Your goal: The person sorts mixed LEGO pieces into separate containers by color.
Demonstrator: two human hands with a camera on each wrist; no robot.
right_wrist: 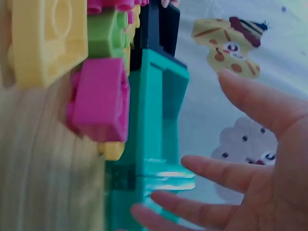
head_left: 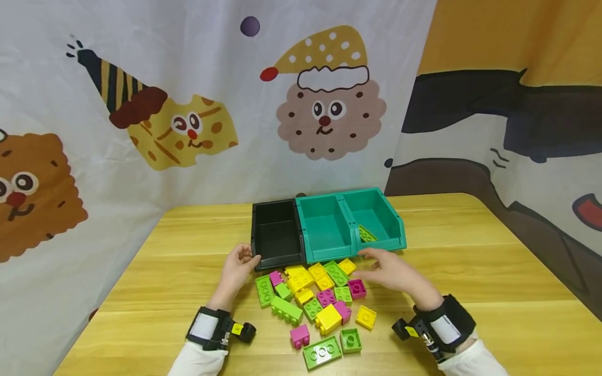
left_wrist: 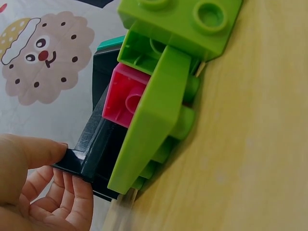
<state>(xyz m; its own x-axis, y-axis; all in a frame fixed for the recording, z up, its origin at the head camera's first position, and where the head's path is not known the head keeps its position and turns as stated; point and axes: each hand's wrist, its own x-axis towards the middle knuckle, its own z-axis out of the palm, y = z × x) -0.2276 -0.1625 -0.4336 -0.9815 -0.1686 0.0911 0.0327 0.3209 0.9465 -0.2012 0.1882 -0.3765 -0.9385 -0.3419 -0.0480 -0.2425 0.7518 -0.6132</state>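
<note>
My left hand holds the front left corner of a black bin. In the left wrist view the thumb lies on the rim and the fingers curl beneath it. Close to the front of the teal bins is my right hand, its fingers spread, holding nothing in the right wrist view. A green triangular brick lies inside the right teal bin. Loose building bricks in green, yellow and pink cover the table between my hands, including a pink brick near the right fingers and a long green brick.
The bins stand side by side at the back of the wooden table. Behind them hangs a cloth with cartoon prints. Nearest me lie a flat green brick, a small green brick and a pink brick.
</note>
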